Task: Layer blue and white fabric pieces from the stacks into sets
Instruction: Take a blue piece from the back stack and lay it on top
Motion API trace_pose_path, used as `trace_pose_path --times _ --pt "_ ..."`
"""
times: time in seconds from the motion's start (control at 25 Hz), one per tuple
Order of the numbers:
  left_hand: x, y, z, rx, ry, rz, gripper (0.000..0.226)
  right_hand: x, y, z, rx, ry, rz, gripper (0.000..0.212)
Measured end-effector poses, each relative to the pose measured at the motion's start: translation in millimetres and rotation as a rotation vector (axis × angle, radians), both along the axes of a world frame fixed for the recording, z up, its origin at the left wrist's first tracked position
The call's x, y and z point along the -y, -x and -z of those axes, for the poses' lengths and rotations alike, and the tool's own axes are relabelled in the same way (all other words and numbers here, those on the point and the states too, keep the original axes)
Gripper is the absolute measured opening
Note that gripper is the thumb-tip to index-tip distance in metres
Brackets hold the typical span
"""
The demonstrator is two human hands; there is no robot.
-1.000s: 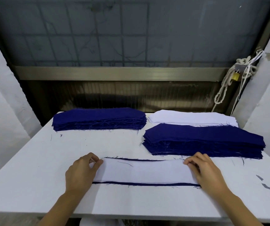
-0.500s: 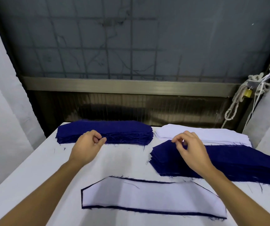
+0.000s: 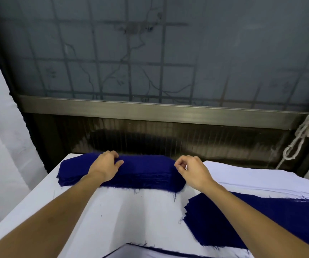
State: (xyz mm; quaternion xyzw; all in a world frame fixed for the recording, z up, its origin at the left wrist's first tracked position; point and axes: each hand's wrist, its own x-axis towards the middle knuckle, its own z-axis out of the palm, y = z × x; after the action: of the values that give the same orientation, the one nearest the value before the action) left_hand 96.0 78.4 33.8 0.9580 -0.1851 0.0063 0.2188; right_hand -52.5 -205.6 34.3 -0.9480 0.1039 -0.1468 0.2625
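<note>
Far blue stack (image 3: 142, 174): far edge of the surface (image 3: 112, 211), left of centre.
Left hand (image 3: 105, 165): palm down on that stack's top, fingers bent onto the cloth, thumb spread; grip cannot be told.
Right hand (image 3: 192, 170): at the stack's right end, thumb and forefinger drawn together against the cloth edge; grip cannot be told.
White stack (image 3: 252, 176): far right corner.
Near blue stack (image 3: 215, 220): right edge, overlapping the white stack's near side.
Layered set (image 3: 140, 253): near edge, white piece on blue.
</note>
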Motion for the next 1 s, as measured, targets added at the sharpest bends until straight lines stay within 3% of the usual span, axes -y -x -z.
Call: trace_pose_path --times 0.08,0.24,0.4,0.52,0.6,0.76,0.88,1.0 --pt "2 -12 9 0.017 -0.081 -0.009 0.04 2 -14 5 -0.022 0.01 0.006 0.012" --pt "6 -26 18 -0.041 -0.075 -0.021 0.015 2 -36 13 -0.023 0.056 0.012 0.011" --pt "5 -31 22 0.082 -0.121 0.025 0.021 -6 -47 19 -0.024 0.112 -0.005 0.013" --pt "0 -33 25 0.076 -0.024 -0.007 0.023 -12 -51 22 -0.018 0.156 -0.032 0.018" --pt "0 -35 25 0.08 -0.077 -0.016 0.02 -15 -52 25 -0.022 0.179 -0.037 0.021" --pt "4 -27 27 0.094 -0.247 0.063 0.022 -19 -54 29 -0.028 0.213 -0.032 0.024" --pt "-3 -24 33 0.196 -0.267 0.163 0.028 -22 -58 28 -0.015 0.277 -0.059 0.031" --pt "-10 -21 28 0.167 -0.235 0.304 0.025 -28 -66 24 0.005 0.29 -0.133 0.044"
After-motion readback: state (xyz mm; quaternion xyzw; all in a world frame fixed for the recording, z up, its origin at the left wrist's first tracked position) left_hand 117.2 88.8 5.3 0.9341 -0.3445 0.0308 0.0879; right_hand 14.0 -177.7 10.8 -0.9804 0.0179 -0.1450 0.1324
